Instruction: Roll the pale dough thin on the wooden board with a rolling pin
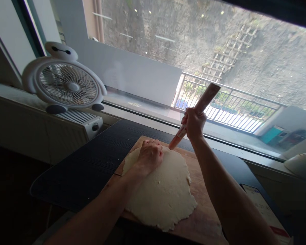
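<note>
A wide sheet of rolled dough [165, 190] with a ragged edge lies on a wooden board [204, 197]. Its near edge reaches over the board's front side. My left hand [151, 154] is at the dough's far edge, its fingers curled in and closed on the dough; the fingertips are mostly hidden. In my right hand [193, 123] is a wooden rolling pin [207, 97], gripped round its middle and tilted. The pin's lower end is close to the far edge of the dough, beside my left hand. A small loose bit of dough sits on the sheet.
The board rests on a dark table [73, 170]. A white fan [71, 85] stands on a radiator [91, 126] at the left. On the table's right side lies a phone [265, 207]. A pale rounded object [299, 165] is at the far right, by the window.
</note>
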Motion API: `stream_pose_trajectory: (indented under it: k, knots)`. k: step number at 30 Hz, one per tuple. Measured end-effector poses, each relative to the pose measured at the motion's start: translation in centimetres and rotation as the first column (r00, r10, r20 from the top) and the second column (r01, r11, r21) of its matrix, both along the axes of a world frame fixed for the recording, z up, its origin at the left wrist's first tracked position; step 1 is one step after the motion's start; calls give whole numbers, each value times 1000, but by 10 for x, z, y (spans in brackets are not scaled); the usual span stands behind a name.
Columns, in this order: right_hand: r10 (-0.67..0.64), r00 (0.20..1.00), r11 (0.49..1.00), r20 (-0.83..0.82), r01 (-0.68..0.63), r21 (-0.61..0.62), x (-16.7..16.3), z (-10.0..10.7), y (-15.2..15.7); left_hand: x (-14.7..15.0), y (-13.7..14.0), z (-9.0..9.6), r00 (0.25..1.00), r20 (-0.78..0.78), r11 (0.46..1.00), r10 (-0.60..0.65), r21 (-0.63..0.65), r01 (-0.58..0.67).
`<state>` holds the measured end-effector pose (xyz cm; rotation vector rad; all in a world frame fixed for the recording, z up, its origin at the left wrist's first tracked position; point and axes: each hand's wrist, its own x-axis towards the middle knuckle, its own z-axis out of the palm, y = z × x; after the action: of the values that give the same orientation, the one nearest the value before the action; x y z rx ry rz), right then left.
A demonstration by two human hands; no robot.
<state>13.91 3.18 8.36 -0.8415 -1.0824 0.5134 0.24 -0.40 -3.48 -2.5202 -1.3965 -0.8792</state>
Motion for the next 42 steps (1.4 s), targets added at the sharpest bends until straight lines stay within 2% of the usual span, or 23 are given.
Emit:
stream_pose_trajectory:
  k: [3, 9, 12, 16, 19, 23, 27, 29, 32, 35, 38, 42]
  knots:
    - [-4, 1000, 1000, -16, 3, -29, 8, -2, -16, 0, -1, 1, 1000, 12, 1000, -9, -2, 9]
    - [-84, 996, 996, -26, 84, -10, 37, -8, -85, 1, 1, 0, 1000, 14, 1000, -14, 3, 14]
    - [-112, 993, 994, -31, 112, -2, 46, -7, -106, 1, 2, -1, 1000, 14, 1000, -17, 21, 17]
    - [-135, 988, 991, -72, 135, -2, 45, -1, -116, 2, 2, -1, 1000, 0, 999, -25, 44, 25]
    - [-132, 991, 990, -18, 131, -46, 43, 1, -119, 2, 2, 1, 1000, -8, 999, -30, 44, 30]
    - [-137, 990, 990, -15, 137, -12, 44, 0, -122, 2, 2, 0, 999, -17, 998, -29, 48, 30]
    - [-97, 995, 993, 10, 98, -69, 43, -3, -122, 4, 2, 1, 999, -41, 999, -18, 43, 20]
    - [-89, 996, 995, 1, 89, -52, 41, -3, -122, 5, -1, 6, 997, -74, 1000, -2, 23, 4]
    - [-86, 996, 994, -5, 85, -64, 39, -3, -122, 5, -17, 19, 988, -152, 999, 17, -36, -23]
    - [-58, 998, 994, 24, 59, -87, 39, -2, -126, -1, -51, 26, 982, -191, 994, -1, -105, -20]
    - [-63, 998, 995, 14, 64, -76, 40, -2, -132, -12, -95, 20, 985, -157, 989, -77, -138, 56]
    - [-11, 999, 992, 34, 15, -125, 34, -4, -138, -25, -136, 5, 992, -109, 989, -62, -144, 46]
